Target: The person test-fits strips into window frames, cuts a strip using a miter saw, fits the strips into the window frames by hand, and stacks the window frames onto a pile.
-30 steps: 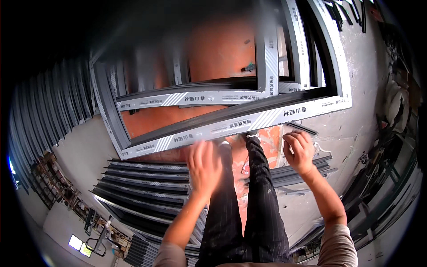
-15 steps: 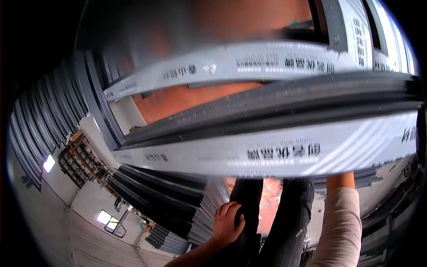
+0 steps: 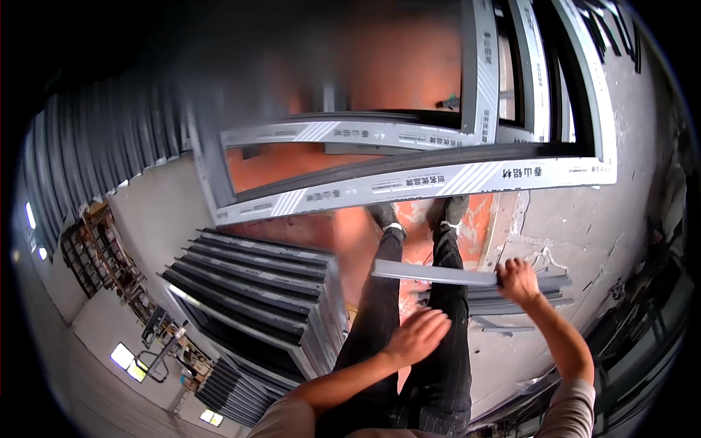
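Note:
My right hand (image 3: pixel 518 281) is closed round one end of a long, flat grey metal strip (image 3: pixel 438 273), which lies level across in front of my legs. My left hand (image 3: pixel 420 337) is above my thigh, its fingers stretched out and nothing in it. Beyond the strip stands a large grey metal frame (image 3: pixel 409 188), its bars covered with printed white film. Neither hand touches the frame.
More film-covered frames (image 3: pixel 539 66) stand behind the near one. Several grey strips (image 3: pixel 504 296) lie on the floor to the right. A stack of dark frames (image 3: pixel 255 270) is at the left, with wall shelves (image 3: pixel 95 241) beyond.
My right hand, hidden behind the frame before, now shows with the grey strip in it. My left hand has moved right and its fingers have straightened. The frame appears farther away.

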`<state>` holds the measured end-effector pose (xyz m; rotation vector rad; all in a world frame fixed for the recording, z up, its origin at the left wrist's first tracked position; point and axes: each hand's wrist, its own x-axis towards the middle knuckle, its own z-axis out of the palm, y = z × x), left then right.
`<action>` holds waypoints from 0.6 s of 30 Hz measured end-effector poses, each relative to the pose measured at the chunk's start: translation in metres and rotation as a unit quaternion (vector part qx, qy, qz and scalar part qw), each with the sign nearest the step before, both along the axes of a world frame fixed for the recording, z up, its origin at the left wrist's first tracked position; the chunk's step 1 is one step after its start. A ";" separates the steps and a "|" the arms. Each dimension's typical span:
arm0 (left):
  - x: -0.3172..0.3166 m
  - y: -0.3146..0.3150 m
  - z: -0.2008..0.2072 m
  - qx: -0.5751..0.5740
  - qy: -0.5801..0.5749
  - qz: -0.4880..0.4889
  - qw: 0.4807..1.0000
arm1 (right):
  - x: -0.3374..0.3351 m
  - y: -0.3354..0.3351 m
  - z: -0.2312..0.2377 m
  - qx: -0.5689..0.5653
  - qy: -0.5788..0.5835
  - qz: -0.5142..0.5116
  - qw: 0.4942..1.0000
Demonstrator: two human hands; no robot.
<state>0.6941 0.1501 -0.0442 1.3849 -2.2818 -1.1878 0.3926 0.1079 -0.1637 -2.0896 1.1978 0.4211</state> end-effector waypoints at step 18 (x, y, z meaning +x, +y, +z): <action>0.170 -0.248 0.011 -0.034 -0.246 0.097 0.964 | -0.016 -0.247 0.193 -0.006 -0.049 -0.101 0.994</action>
